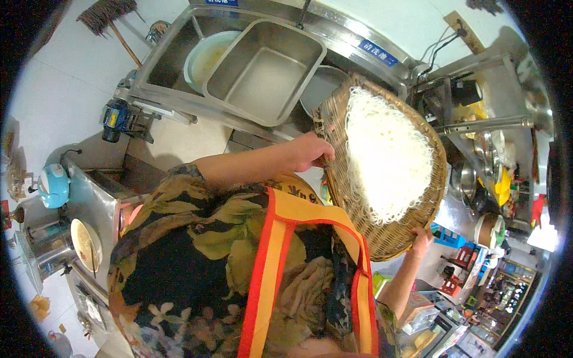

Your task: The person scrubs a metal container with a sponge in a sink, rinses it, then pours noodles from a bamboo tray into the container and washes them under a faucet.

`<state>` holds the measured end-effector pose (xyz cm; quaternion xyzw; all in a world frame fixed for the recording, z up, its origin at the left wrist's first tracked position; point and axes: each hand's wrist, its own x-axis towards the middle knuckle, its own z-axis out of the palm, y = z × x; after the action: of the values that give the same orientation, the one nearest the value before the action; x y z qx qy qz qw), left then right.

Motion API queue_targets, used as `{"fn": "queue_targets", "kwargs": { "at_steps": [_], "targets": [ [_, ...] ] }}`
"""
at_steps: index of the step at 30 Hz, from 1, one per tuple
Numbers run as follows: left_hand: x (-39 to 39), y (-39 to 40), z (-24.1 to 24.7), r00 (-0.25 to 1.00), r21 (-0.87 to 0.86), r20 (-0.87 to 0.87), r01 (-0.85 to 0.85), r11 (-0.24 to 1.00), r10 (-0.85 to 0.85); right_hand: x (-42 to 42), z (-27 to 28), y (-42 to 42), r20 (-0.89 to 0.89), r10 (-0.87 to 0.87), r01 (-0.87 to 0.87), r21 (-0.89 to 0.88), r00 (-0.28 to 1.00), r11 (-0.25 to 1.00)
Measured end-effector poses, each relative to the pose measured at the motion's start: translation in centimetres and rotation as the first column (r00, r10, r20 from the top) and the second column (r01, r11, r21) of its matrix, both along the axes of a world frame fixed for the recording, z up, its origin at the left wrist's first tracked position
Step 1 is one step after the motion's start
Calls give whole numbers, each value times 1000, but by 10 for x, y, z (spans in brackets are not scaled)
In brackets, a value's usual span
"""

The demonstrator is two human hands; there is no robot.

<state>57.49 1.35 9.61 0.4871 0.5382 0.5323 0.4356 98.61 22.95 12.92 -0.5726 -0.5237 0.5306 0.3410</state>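
Observation:
A round woven basket, tilted, holds a large heap of thin white noodles. My left hand grips its rim on the side nearer the sink, the fingers partly hidden behind the weave. At the rim's lower right, my right hand holds the basket from the opposite side. Beside the basket, a rectangular metal pan rests across a stainless steel sink. A pale blue-green basin and a grey round basin sit partly under or beside that pan.
Metal shelving with bowls and a yellow item stands on the right. To the left are a blue motor, a metal counter, a blue appliance and a cream bowl. A broom leans at the upper left.

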Motion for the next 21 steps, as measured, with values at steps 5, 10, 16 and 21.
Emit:
{"fn": "queue_targets", "kwargs": {
  "at_steps": [5, 10, 16, 21],
  "targets": [
    [-17, -19, 62, 920, -18, 228, -322, 946, 318, 22, 42, 48, 174, 139, -180, 244, 975, 953],
    [-69, -47, 72, 729, 206, -560, -337, 919, 393, -86, 116, 22, 88, 171, -185, 195, 981, 963],
    [-96, -81, 60, 655, 229, -607, -398, 888, 450, -171, 129, 25, 126, 333, -352, 180, 934, 919],
    [-127, -109, 17, 385, 55, -918, -124, 991, 99, -212, 139, 21, 312, 381, -450, 186, 870, 874]
  ]
}}
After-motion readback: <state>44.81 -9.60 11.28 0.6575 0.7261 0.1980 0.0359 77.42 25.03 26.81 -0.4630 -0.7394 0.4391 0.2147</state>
